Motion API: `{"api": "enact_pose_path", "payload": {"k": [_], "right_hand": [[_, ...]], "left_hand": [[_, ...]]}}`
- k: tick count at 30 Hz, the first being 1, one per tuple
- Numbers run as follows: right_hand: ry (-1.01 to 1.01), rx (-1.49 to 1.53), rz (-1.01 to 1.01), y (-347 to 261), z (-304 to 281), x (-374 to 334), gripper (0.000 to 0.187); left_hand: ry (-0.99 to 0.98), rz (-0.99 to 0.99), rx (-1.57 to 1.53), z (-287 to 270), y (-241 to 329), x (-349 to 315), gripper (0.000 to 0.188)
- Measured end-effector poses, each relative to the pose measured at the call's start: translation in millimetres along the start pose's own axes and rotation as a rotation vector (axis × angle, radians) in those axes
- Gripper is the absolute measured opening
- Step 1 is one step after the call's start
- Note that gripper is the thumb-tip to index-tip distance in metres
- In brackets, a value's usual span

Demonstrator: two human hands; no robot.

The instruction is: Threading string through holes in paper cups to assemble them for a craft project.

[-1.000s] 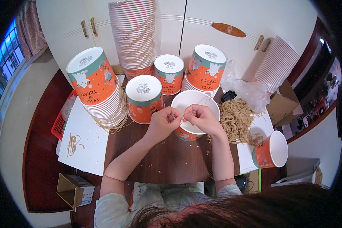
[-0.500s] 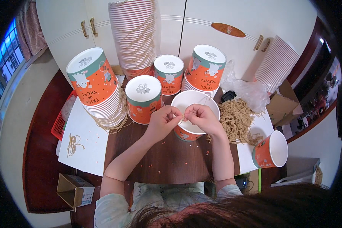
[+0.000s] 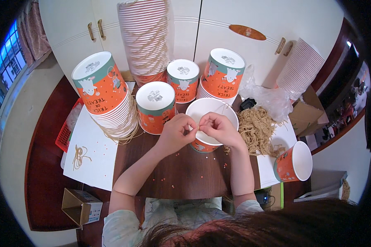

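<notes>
An orange and green paper bucket (image 3: 206, 146) stands upright before me, its white inside facing up. Over its near left rim, both hands meet with fingertips pinched. My left hand (image 3: 178, 132) and my right hand (image 3: 219, 127) grip a short bit of tan cord (image 3: 199, 128) between them, mostly hidden by the fingers. A thin loop of cord (image 3: 226, 108) shows at the bucket's far rim. Right of the bucket lies a tangled heap of tan cords (image 3: 255, 131).
Upside-down buckets (image 3: 156, 96) and nested stacks (image 3: 111, 123) line the far side. A tall wrapped stack (image 3: 146, 41) rises behind. One bucket (image 3: 293, 161) lies tipped at the right edge. Loose cords (image 3: 81, 157) rest on the left white board. Small orange dots dot the brown table (image 3: 181, 177).
My left fingers have curled in and shifted slightly down and left. The right hand stays nearly in place, and the bucket has not moved.
</notes>
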State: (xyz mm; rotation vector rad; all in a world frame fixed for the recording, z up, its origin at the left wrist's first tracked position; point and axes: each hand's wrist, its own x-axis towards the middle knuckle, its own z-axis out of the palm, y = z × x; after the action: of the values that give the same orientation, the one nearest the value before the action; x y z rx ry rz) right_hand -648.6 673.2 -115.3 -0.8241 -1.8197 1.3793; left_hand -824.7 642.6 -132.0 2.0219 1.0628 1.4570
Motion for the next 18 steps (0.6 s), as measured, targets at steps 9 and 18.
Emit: {"api": "enact_pose_path", "payload": {"k": [9,18], "right_hand": [[0.020,-0.054,-0.052,-0.7,1.0,-1.5,0.008],[0.127,-0.288,-0.305,-3.0,4.9,-1.0,0.008]], "left_hand": [[0.000,0.076,-0.021,0.0,-8.4,-1.0,0.013],[-0.093,-0.227,-0.429,0.6,-18.0,-3.3,0.007]]}}
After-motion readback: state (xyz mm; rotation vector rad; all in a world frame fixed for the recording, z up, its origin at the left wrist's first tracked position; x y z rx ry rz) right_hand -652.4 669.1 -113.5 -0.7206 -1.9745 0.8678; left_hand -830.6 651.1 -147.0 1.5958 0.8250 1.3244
